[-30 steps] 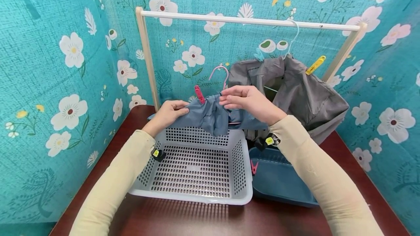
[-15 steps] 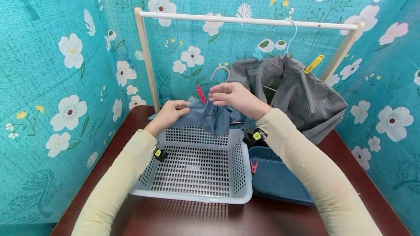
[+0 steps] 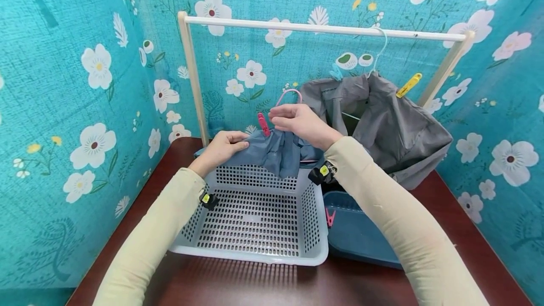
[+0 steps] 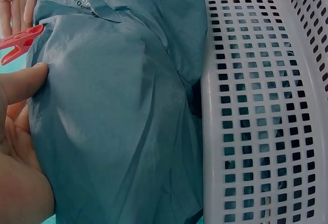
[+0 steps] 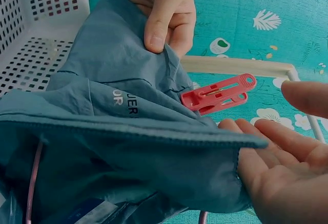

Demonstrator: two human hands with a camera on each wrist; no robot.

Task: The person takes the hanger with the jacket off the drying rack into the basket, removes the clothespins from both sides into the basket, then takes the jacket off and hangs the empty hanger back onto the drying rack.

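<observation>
A blue jacket (image 3: 274,155) on a pink hanger (image 3: 290,92) lies across the far rim of the grey basket. My left hand (image 3: 222,149) pinches the jacket's upper left edge, thumb (image 4: 28,83) in front and fingers behind. A red clothespin (image 3: 264,124) is clipped on the jacket's shoulder between my two hands. My right hand (image 3: 303,124) is close to that clothespin, fingers fairly straight. In the right wrist view, the fingers (image 5: 279,142) are at the back of the jacket's collar edge (image 5: 154,129), the thumb held apart from them.
A perforated grey basket (image 3: 250,255) stands in front of me, with a dark blue basin (image 3: 361,235) to its right. Another pink clothespin (image 3: 329,217) sits between them. Behind, a rack bar (image 3: 276,24) carries a grey jacket (image 3: 397,122) on a light blue hanger (image 3: 386,44), with a yellow clothespin (image 3: 409,85).
My right hand has shifted left along the jacket's top, nearer the red clothespin. The clothespin and the jacket have moved slightly right. My left hand keeps its hold.
</observation>
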